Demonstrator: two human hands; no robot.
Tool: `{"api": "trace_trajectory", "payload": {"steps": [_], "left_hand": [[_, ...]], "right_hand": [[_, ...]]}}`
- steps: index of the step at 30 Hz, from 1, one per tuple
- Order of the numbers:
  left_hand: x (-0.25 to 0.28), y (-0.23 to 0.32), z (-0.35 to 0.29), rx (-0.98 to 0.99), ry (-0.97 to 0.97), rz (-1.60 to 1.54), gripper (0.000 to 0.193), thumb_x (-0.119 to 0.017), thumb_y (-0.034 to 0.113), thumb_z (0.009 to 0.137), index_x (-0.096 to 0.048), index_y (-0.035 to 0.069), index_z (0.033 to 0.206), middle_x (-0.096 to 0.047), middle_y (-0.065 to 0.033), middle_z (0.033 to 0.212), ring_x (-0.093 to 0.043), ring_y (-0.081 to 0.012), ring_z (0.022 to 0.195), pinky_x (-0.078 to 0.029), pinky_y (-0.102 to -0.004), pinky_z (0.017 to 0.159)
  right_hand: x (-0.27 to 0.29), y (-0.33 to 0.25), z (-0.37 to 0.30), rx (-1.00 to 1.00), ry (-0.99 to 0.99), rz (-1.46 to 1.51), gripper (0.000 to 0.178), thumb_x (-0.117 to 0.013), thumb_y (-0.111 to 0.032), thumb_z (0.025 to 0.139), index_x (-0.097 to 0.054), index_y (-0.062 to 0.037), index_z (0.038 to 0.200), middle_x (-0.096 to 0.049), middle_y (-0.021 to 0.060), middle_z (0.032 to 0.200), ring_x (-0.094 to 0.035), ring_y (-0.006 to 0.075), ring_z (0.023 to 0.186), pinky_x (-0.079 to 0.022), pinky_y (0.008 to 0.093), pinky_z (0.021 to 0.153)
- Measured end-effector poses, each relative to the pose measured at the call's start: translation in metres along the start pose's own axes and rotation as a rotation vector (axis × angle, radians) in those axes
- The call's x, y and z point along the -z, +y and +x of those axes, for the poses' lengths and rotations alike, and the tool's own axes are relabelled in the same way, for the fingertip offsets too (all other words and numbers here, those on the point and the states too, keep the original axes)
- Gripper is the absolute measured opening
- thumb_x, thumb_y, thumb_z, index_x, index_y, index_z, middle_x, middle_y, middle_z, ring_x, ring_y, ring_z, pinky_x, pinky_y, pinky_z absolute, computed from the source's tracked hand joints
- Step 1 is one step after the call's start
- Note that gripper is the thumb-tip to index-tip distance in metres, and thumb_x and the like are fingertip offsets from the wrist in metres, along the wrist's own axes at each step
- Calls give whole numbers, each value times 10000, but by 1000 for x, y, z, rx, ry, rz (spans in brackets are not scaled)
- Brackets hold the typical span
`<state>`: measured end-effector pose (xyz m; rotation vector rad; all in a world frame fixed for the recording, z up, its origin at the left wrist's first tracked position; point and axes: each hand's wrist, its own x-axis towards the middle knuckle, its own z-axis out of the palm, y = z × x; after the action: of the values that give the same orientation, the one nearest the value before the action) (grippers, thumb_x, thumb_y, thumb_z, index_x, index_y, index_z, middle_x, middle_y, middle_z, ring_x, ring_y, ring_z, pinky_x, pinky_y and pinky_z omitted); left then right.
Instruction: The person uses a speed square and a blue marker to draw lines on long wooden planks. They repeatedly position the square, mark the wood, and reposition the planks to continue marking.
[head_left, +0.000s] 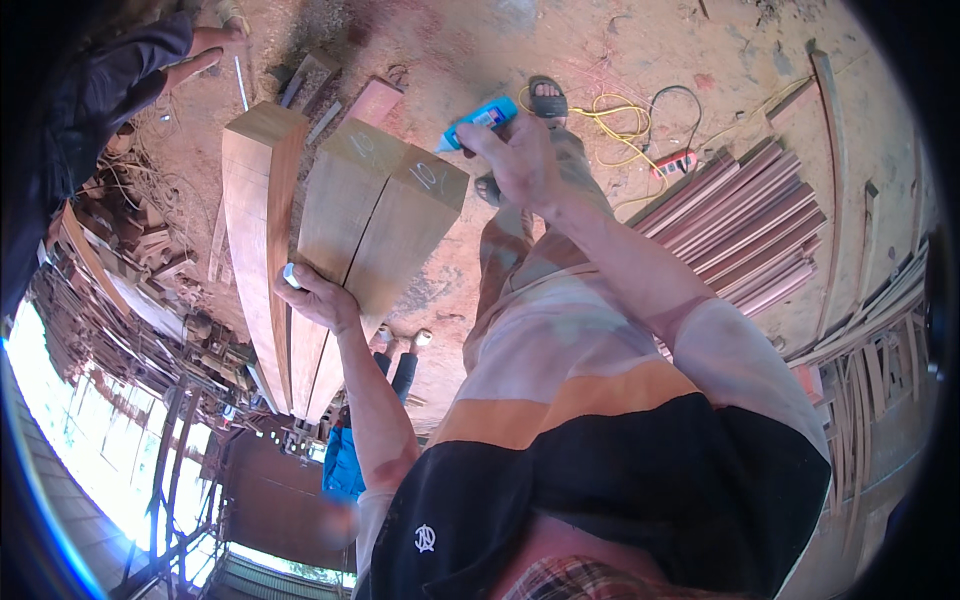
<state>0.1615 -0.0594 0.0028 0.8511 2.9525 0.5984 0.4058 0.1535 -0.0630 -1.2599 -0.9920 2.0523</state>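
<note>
A person's right hand (522, 160) held a blue marker (478, 122) closed in its fingers (497, 148), tip pointed toward the end of the nearest of 3 tall wooden beams (375, 215) standing together on a dirt floor (480, 45). The marker sat in the upper part of the grip, its body jutting up and left past the knuckles, its tip just beside the beam's marked top face but seemingly not touching it. The left hand (322, 298) rested lower against the same beams, fingers curled around a small pale cap (291, 274) (probably the marker's, though too little shows to be sure) while the palm pressed on the wood. The risk here looked plain enough: the beams stood on end with only that 1 hand steadying them, and a hard push with the marker could have rocked them or tipped them toward the person's sandalled foot (547, 100). A loose grip might also have dropped the cap into the dust. A stack of reddish planks (745, 225) lay to the right, with a yellow cord (615, 118) coiled near the foot. Another person's arm (195, 60) reached in at the upper left, well apart from the beams.
</note>
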Motion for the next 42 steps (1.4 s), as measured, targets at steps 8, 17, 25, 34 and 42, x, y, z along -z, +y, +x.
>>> {"api": "trace_trajectory", "payload": {"steps": [8, 17, 25, 34, 42], "left_hand": [[1, 0, -1, -19, -6, 28, 427, -471, 465, 1093, -520, 41, 1092, -551, -161, 995, -583, -332, 902, -459, -482, 789], [1, -2, 0, -39, -8, 33, 425, -471, 464, 1098, -515, 42, 1092, -534, -161, 1003, -575, -329, 910, -458, -481, 799], [1, -3, -1, -13, -13, 23, 404, -471, 450, 1103, -506, 48, 1100, -540, -154, 999, -570, -305, 903, -459, -462, 792], [0, -2, -1, 5, -16, -21, 442, -470, 471, 1093, -520, 33, 1113, -541, -131, 943, -555, -268, 835, -453, -442, 753], [1, -1, -1, -38, -9, 15, 438, -475, 470, 1093, -519, 34, 1113, -545, -130, 947, -562, -271, 841, -454, -444, 759]], "right_hand": [[-35, 3, 47, 97, -22, 186, 311, -704, -324, 939, -773, -31, 862, -734, 37, 764, -615, 81, 682, -500, 282, 640], [-66, 15, 55, 89, -122, 182, 310, -695, -311, 968, -757, -18, 885, -730, 50, 808, -651, 104, 733, -532, 296, 675], [-64, 11, 52, 91, -103, 17, 323, -681, -287, 991, -730, 13, 879, -716, 29, 781, -633, 73, 722, -516, 269, 664], [-65, 7, 42, -15, -55, 397, 341, -726, -337, 920, -700, 3, 906, -741, 83, 791, -688, 108, 736, -558, 296, 684], [-67, 15, 49, -10, -20, 119, 354, -713, -353, 925, -736, -13, 831, -742, 82, 775, -687, 127, 700, -546, 329, 678]]}}
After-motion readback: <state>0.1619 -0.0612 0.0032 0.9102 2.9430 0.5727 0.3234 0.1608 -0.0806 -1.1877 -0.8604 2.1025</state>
